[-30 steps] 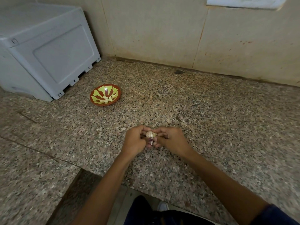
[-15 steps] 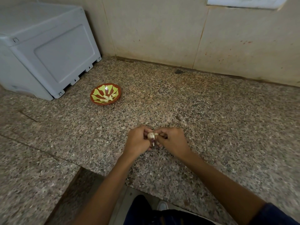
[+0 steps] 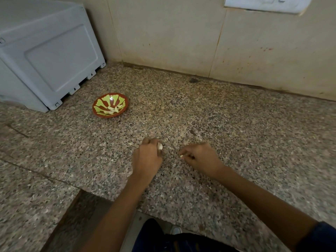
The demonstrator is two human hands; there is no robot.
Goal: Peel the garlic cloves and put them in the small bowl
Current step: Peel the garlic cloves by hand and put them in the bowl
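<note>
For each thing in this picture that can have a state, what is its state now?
Left hand: curled, grips a garlic clove.
Right hand: curled, pinches a small pale piece; peel or clove, cannot tell.
Small bowl: upright on the counter, holds peeled cloves.
Grey appliance: closed, against the wall.

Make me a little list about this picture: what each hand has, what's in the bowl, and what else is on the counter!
left hand: holds a pale garlic clove
right hand: pinches a small pale bit, maybe peel, too small to tell
hands: apart, low over the counter
bowl: red and green, several peeled cloves inside
bowl place: left of and beyond the hands
grey box: back left, beside the bowl
wall: behind the counter
</note>
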